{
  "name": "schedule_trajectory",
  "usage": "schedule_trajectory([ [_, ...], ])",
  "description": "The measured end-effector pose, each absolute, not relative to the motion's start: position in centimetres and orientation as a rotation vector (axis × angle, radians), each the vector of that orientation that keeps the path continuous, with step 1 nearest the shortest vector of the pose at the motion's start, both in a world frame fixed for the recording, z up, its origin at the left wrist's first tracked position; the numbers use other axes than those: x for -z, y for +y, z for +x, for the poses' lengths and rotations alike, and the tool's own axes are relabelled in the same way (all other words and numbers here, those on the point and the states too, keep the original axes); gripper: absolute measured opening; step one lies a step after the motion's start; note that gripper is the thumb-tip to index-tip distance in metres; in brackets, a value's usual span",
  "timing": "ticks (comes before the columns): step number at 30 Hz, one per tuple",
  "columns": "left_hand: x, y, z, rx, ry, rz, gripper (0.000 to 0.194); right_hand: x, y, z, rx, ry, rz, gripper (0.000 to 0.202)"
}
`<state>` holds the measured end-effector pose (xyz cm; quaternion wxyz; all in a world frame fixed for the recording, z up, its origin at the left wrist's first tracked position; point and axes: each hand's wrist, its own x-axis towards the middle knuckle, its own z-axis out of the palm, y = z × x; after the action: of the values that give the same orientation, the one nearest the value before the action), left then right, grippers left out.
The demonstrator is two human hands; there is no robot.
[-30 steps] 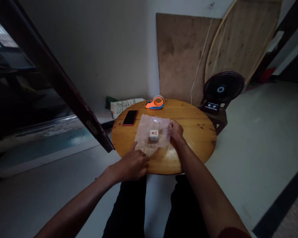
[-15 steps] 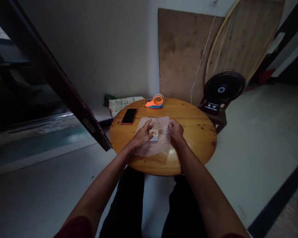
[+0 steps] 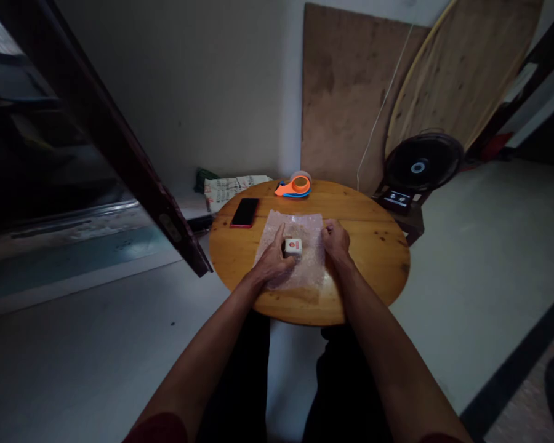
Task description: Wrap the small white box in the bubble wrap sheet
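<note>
A sheet of bubble wrap (image 3: 300,274) lies spread on the round wooden table (image 3: 373,258). On it sits a small white box (image 3: 294,247) with a red mark on the face towards me. My left hand (image 3: 276,257) is at the box's left side, thumb along its near edge and index finger stretched out past it. These fingers are apart and not closed around the box. At the sheet's right edge, my right hand (image 3: 336,239) is closed, pinching the bubble wrap between thumb and fingers.
An orange and blue tape dispenser (image 3: 296,185) stands at the table's far edge. A dark phone with a red edge (image 3: 245,212) lies at the left. Beyond the table on the right is a black fan (image 3: 418,166); boards (image 3: 346,92) lean on the wall.
The white box now sits differently, its red-marked face turned more squarely to me. My left fingers have come down from over it to its left side. The right hand keeps its grip.
</note>
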<state>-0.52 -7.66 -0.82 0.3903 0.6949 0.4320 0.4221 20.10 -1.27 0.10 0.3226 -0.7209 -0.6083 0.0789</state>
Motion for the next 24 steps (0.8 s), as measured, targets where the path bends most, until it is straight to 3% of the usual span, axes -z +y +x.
schedule_trajectory([
  [9, 1.1, -7.6, -0.6, -1.074, 1.140, 1.796, 0.109, 0.2, -0.6, 20.6, -0.336, -1.433, -1.732, 0.035],
  [14, 1.2, -7.6, -0.7, -1.084, 1.164, 1.819, 0.115, -3.2, -1.9, 19.3, -0.401, -1.526, -1.402, 0.031],
  [17, 0.6, -8.0, -0.7, -1.050, 1.182, 1.801, 0.112, -5.6, -4.2, 17.2, -0.608, -1.841, -1.138, 0.029],
  [24, 0.3, -8.1, -0.6, -1.104, 1.165, 1.798, 0.106, -5.6, -7.0, 15.5, -0.678, -2.273, -1.169, 0.053],
])
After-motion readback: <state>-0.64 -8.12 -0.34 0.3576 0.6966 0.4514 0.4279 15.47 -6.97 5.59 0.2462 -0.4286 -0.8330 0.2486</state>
